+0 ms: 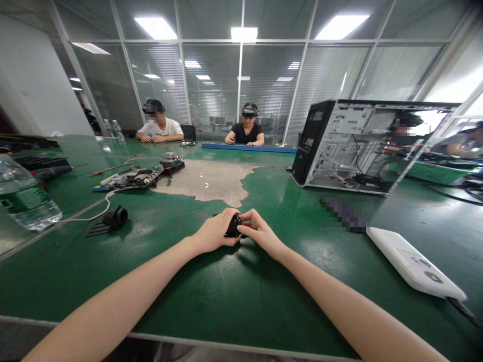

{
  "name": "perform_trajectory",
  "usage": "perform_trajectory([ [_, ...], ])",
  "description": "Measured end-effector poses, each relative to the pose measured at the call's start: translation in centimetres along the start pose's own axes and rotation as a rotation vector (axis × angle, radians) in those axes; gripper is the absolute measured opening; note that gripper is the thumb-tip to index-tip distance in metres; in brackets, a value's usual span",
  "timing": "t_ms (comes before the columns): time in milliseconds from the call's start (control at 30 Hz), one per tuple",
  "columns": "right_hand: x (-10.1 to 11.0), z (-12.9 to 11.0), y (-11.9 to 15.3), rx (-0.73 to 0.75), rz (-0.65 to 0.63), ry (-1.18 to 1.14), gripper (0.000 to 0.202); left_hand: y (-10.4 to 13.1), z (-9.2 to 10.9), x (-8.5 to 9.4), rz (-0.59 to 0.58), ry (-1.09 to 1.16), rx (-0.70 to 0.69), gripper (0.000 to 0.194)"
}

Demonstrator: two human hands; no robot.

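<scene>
Just above the green tabletop, a small black part (231, 227) sits between my two hands; its exact kind is hard to make out. My left hand (216, 230) is wrapped round it from the left, thumb on top and fingers beneath. From the right, the thumb and fingertips of my right hand (260, 232) pinch its edge. The fingers cover much of the part. Left of my hands lies another black plastic piece (113, 217) with a round end and thin prongs.
An open computer case (319, 146) stands at the right, near a white power bank (415, 264) with a cable. At the left are a circuit board (132, 177), a fan-like cooler (172, 160) and a water bottle (26, 196). Two people sit across the green table (211, 296).
</scene>
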State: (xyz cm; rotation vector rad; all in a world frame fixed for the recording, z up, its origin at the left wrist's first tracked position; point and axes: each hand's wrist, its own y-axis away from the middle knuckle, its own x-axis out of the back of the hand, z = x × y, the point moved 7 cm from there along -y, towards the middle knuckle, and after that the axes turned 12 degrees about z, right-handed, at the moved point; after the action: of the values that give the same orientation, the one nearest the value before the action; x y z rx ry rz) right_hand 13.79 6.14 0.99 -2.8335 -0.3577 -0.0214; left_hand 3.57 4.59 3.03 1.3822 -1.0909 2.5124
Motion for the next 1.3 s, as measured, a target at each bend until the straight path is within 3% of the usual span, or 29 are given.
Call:
perform_trajectory([
  [333,0.26,0.5,-0.18,-0.056,0.053,0.044,0.028,-0.04,0.07,-0.03,0.001,-0.01,-0.008,0.053],
  [767,-0.16,0.14,-0.11,-0.016,-0.006,-0.025,0.018,-0.01,-0.08,-0.21,0.002,-0.021,-0.015,0.053],
  [1067,0.13,0.53,-0.19,-0.055,0.032,0.03,0.028,-0.09,-0.06,-0.1,0.005,-0.011,-0.012,0.054],
  [1300,-0.14,-0.1,0.09,-0.011,-0.025,0.001,0.029,-0.01,-0.11,-0.18,-0.005,-0.024,-0.008,0.055],
])
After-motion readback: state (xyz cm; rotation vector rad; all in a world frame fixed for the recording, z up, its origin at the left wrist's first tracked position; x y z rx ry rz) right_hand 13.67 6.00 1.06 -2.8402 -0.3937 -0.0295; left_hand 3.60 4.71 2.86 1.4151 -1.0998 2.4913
